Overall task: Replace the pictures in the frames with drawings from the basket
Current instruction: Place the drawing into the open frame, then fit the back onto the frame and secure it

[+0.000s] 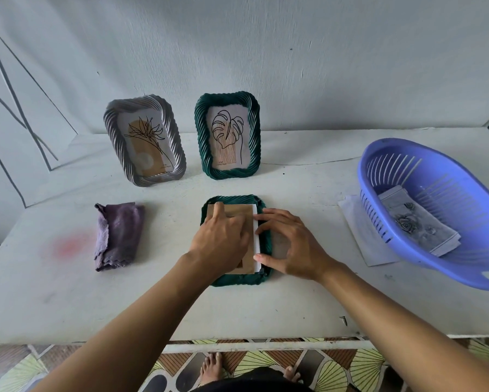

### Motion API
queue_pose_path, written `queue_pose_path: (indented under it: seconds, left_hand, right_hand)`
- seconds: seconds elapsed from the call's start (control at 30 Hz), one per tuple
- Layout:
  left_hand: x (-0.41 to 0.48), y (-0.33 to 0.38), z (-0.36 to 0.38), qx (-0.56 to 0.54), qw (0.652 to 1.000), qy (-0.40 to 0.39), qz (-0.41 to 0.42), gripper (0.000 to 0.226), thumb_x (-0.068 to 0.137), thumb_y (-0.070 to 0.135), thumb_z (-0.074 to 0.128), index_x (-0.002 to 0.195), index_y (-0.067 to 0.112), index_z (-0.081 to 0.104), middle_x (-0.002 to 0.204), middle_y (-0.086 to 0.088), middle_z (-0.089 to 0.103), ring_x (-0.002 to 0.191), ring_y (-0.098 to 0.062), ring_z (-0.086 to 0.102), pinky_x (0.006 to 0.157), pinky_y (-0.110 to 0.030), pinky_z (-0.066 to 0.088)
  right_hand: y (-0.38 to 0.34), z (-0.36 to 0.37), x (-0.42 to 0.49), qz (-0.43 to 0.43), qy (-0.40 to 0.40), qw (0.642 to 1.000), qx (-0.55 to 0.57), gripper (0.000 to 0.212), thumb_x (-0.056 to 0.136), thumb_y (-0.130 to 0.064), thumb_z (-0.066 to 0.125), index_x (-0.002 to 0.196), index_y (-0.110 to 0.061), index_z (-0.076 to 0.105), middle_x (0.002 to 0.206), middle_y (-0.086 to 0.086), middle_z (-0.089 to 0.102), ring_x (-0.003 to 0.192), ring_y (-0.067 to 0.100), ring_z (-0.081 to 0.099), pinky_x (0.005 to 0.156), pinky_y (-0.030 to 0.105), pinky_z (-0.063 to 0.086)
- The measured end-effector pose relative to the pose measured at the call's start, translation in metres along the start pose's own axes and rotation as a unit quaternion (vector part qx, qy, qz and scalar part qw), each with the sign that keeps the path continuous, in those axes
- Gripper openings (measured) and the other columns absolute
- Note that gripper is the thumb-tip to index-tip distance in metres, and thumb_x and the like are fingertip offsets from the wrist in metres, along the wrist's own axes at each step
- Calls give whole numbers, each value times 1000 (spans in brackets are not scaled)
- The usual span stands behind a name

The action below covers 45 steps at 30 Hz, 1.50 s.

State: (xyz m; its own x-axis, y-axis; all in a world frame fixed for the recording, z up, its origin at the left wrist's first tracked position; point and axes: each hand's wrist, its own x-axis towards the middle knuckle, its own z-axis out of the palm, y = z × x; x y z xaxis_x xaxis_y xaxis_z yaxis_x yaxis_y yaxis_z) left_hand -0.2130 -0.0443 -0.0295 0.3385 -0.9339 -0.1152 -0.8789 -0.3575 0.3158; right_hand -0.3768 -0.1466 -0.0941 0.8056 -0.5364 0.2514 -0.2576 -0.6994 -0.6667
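**Pressing the brown back board into the flat green frame**

Starting at your far left, a folded purple cloth [118,235] lies on the white table [266,306]. Behind it, a grey frame [145,140] stands up by the wall with a flower drawing inside. Next to it stands a dark green frame [227,135] with a big leaf drawing.

In the middle, close to you, another green frame [266,244] lies face down. A brown back board [242,212] sits on it. Your left hand [220,239] lies flat on the board with the fingers spread out, pushing down and gripping nothing. A white sheet [257,241] peeks out at the board's right edge. Your right hand [290,244] is open and curved, and its fingertips [259,258] touch that white edge and the frame side.

On your right, a white paper [365,236] lies on the table, partly under the blue basket [407,154]. The basket is tipped up, and a grey rose drawing [416,224] lies inside it.
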Motion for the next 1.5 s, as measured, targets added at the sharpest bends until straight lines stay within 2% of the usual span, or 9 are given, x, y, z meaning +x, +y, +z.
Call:
queue_pose_path:
  seconds: [0.2,0.27,0.4,0.57,0.83,1.1,1.27,1.4,1.5]
  left_hand:
    - [3,-4,4,10,1000,16,20,31,99,31,47,122,14,60,121,-16,51,93,-27,48,75,-32,37]
    - [1,-2,2,8,999,20,35,31,100,29,46,123,12,59,121,-16,52,99,-29,52,76,-33,42]
    - [-3,1,-2,7,999,7,48,30,104,27,37,121,10,54,119,-16,50,109,-29,51,89,-37,50]
    - [-2,1,-2,20,999,-4,46,29,104,28,38,120,10,55,118,-15,49,108,-30,51,86,-36,48]
    - [1,0,4,19,999,-4,40,27,102,31,39,115,14,56,116,-15,45,92,-29,56,73,-32,46]
    - [3,-1,3,21,999,-20,36,29,103,33,38,117,15,56,117,-15,45,95,-28,56,79,-37,53]
    - [8,1,-2,24,998,-39,43,29,103,30,39,116,12,57,114,-14,49,95,-25,49,80,-37,50]
    - [9,1,-6,8,998,-43,43,32,103,27,38,126,13,55,111,-13,48,89,-21,39,76,-35,46]
    - [8,1,-5,14,999,-30,35,33,103,31,39,124,14,58,114,-13,51,93,-23,45,77,-35,46]
  right_hand:
    - [0,0,0,1,-3,1000,1,35,79,-43,80,106,-24,68,141,-17,54,141,3,35,114,40,34]
    - [0,0,-1,6,-3,1000,9,30,83,-41,76,106,-24,69,141,-16,54,142,3,35,114,41,33]
    - [2,1,-2,10,2,1000,16,22,84,-29,74,105,-23,70,141,-15,52,140,3,36,113,42,34]
    - [3,2,-2,9,7,1000,13,22,82,-25,75,104,-23,69,138,-14,52,140,6,37,113,43,36]
    - [6,2,0,8,17,1000,20,28,81,-26,77,107,-21,67,134,-11,59,139,3,39,112,42,39]
    - [4,0,0,23,19,999,33,33,81,-24,77,111,-19,64,134,-12,59,138,1,40,113,37,38]
    - [2,0,0,29,19,999,34,36,79,-23,78,112,-20,65,134,-12,60,137,1,41,113,37,38]
    - [3,-1,0,25,22,999,33,36,79,-22,79,112,-19,67,133,-14,60,137,1,42,114,33,37]
    - [4,0,0,26,19,999,28,38,79,-24,79,115,-19,67,133,-14,60,137,0,41,115,28,34]
